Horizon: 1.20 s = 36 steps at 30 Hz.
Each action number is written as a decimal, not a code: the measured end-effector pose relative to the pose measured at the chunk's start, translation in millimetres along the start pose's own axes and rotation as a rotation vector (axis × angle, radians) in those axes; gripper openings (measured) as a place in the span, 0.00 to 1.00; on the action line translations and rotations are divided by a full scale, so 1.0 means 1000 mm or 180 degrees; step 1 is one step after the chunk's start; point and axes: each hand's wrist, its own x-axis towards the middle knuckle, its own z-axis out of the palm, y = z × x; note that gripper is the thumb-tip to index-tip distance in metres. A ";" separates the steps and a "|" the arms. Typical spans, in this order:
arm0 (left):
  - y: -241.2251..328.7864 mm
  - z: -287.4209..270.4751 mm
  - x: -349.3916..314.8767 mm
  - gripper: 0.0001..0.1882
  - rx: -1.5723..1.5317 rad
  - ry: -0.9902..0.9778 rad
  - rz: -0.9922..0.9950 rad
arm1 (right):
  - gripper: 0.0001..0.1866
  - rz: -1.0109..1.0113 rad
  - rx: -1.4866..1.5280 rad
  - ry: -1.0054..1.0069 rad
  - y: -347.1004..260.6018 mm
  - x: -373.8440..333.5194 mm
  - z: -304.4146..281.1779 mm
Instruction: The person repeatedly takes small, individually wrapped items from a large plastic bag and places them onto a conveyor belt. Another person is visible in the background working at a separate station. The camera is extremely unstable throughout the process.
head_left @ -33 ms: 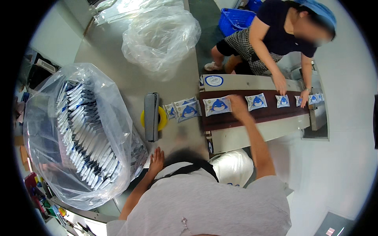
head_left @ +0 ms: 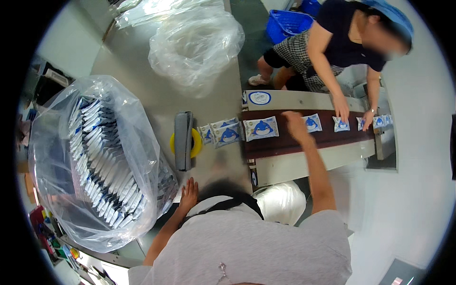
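My left hand (head_left: 189, 192) lies flat, fingers apart, on the near edge of the steel table (head_left: 223, 95), beside a large clear bag (head_left: 95, 161) packed with several rows of white and blue packets. My right hand (head_left: 294, 124) reaches out over the dark brown conveyor belt (head_left: 304, 142) with nothing in it. It hovers between a large white and blue packet (head_left: 260, 128) and a smaller packet (head_left: 312, 122). Two more packets (head_left: 223, 133) lie on the table by the start of the belt.
A grey tool (head_left: 183, 140) lies across a yellow tape roll (head_left: 194, 143) on the table. A crumpled empty clear bag (head_left: 194, 42) sits at the far end. A co-worker (head_left: 342, 42) at the belt's far side presses both hands on small packets. Behind them is a blue basket (head_left: 287, 23).
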 end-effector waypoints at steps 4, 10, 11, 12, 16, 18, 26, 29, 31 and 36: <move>0.002 -0.027 0.029 0.31 -0.1795 -0.0976 -0.0283 | 0.26 0.0565 -0.1209 -0.1321 0.096 0.000 -0.019; 0.026 -0.036 0.121 0.32 -0.4368 -0.1401 -0.0865 | 0.16 -0.1330 0.0453 -0.2377 -0.002 0.089 0.010; 0.042 -0.034 0.138 0.27 -0.5482 -0.1507 -0.1523 | 0.15 -0.1707 0.0712 -0.2357 -0.042 0.101 0.024; 0.057 -0.036 0.158 0.24 -0.6588 -0.1561 -0.2190 | 0.15 -0.1505 0.1195 -0.2631 -0.073 0.109 0.040; 0.068 -0.063 0.239 0.26 -0.8717 -0.1037 -0.3436 | 0.42 -0.1657 0.1028 -0.2963 -0.104 0.129 0.156; 0.057 -0.076 0.250 0.27 -0.9181 -0.0700 -0.4230 | 0.55 -0.1501 0.0515 -0.3311 -0.125 0.132 0.172; 0.026 -0.090 0.209 0.34 -0.8875 0.0545 -0.3197 | 0.60 -0.0347 0.1689 -0.2658 -0.157 0.018 0.169; 0.023 -0.087 0.168 0.47 -0.7550 0.0249 -0.2500 | 0.50 -0.0288 0.3131 -0.1650 -0.203 -0.034 0.129; 0.008 -0.122 0.143 0.55 -0.6713 0.0827 -0.1484 | 0.44 -0.0339 0.3538 -0.1315 -0.223 -0.061 0.120; 0.009 -0.106 0.100 0.69 -0.5626 0.0022 -0.0384 | 0.46 0.0932 0.4179 -0.1953 -0.202 -0.136 0.198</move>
